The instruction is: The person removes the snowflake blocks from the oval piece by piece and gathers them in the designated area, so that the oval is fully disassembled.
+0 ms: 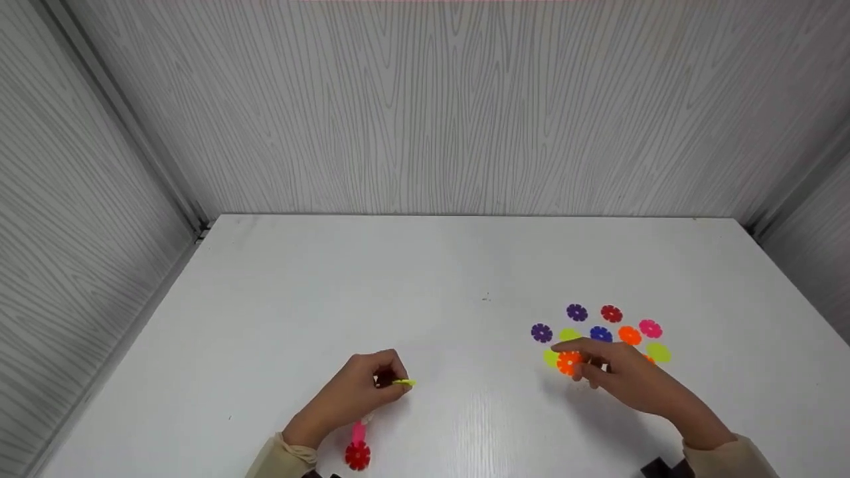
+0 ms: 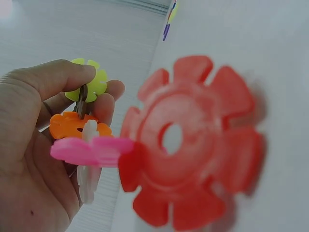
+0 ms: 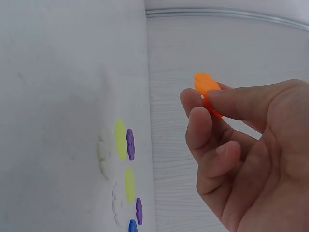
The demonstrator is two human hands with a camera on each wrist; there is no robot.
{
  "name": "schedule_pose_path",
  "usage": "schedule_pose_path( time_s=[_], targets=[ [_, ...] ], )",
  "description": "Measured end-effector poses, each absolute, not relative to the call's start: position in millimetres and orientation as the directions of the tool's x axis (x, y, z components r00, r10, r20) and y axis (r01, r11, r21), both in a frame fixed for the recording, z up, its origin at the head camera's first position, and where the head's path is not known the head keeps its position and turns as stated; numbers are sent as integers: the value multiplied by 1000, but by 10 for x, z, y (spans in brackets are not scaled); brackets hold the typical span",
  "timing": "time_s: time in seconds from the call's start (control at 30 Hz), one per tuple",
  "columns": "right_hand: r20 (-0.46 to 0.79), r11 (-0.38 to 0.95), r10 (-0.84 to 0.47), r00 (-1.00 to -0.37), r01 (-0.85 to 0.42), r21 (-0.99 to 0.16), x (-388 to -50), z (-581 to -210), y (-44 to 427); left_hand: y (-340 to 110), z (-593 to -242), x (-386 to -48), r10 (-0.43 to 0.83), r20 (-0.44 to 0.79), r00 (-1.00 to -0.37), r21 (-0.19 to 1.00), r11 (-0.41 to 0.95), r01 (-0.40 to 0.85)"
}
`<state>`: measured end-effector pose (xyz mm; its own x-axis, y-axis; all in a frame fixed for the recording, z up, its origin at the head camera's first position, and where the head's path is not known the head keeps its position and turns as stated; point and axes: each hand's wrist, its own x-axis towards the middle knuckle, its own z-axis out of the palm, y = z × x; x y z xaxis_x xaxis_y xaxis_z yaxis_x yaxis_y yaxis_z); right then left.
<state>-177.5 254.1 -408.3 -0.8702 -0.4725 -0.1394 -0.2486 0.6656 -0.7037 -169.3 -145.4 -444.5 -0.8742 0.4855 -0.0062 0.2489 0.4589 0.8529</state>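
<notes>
My left hand [image 1: 355, 393] pinches a yellow snowflake disc [image 2: 100, 83] between thumb and fingers, near the table's front. From it hangs a chain of slotted discs: a dark one [image 2: 82, 102], an orange one [image 2: 66, 125], a white one [image 2: 88, 188], a pink one [image 2: 87, 150] and a red one [image 2: 205, 121]. The red disc is lowest, close to the tabletop. On the right, my right hand [image 1: 624, 377] grips a loose orange disc [image 3: 205, 84] by thumb and fingertips, above the scattered discs.
Several flat discs lie at the right of the white table [image 1: 365, 279], among them purple [image 1: 577, 313], red [image 1: 611, 314], blue [image 1: 601, 334], pink [image 1: 651, 328] and yellow [image 1: 659, 352] ones. White discs [image 3: 104, 157] also lie there. Grey wood-grain panels [image 1: 465, 113] enclose the back and sides.
</notes>
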Motion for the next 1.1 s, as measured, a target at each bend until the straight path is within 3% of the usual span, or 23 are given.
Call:
schedule_pose_path(
  time_s=[0.27, 0.6, 1.1],
  targets=[
    [-187, 720, -393, -900, -174, -672, -1759, -4114, 2708, -1443, -4433, -1668, 488, -32, -872, 853, 468, 231],
    [-148, 745, -375, -915, -202, -636, -1779, -4100, 3000, -1472, -4424, -1702, 491, -18, -871, 852, 463, 243],
    [-342, 774, -363, -867, -76, -629, -1816, -4193, 3089, -1465, -4425, -1679, 493, -29, -870, 844, 478, 243]
  ],
)
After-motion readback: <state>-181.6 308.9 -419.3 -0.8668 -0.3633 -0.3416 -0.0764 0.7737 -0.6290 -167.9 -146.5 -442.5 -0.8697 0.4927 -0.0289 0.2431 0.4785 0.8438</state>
